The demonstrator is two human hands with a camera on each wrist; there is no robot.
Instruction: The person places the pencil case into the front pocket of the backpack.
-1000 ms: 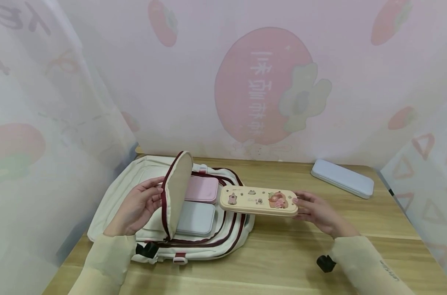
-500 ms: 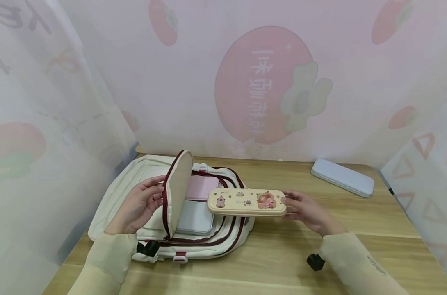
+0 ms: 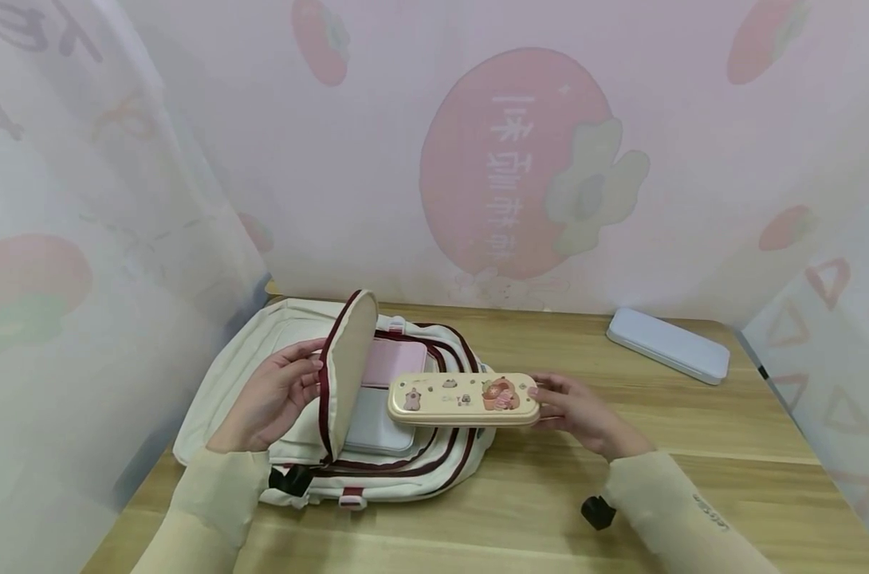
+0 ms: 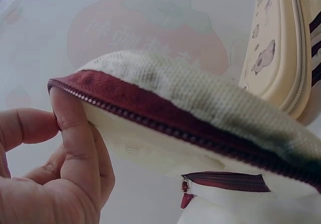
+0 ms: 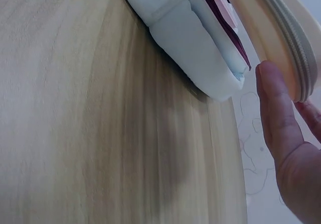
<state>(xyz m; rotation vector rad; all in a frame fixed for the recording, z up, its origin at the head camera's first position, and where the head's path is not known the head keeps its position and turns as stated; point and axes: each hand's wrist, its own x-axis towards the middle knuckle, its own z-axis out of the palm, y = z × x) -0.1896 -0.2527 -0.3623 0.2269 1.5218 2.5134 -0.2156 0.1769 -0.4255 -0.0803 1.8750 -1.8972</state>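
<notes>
A white backpack with dark red zips lies on the table, its front pocket unzipped. My left hand pinches the zipped edge of the pocket flap and holds it upright; the left wrist view shows thumb and fingers at the flap's edge. My right hand grips one end of a cream pencil case with cartoon pictures, its far end above the pocket. The right wrist view shows fingers on the case's zipped side. Inside the pocket lie a pink case and a pale blue case.
Another pale blue case lies at the back right of the wooden table. A curtain with strawberry pictures stands behind the table and along both sides.
My right hand has carried the cream pencil case left, from beside the backpack to over its open pocket, partly covering the pale blue case there. The left hand keeps holding the flap.
</notes>
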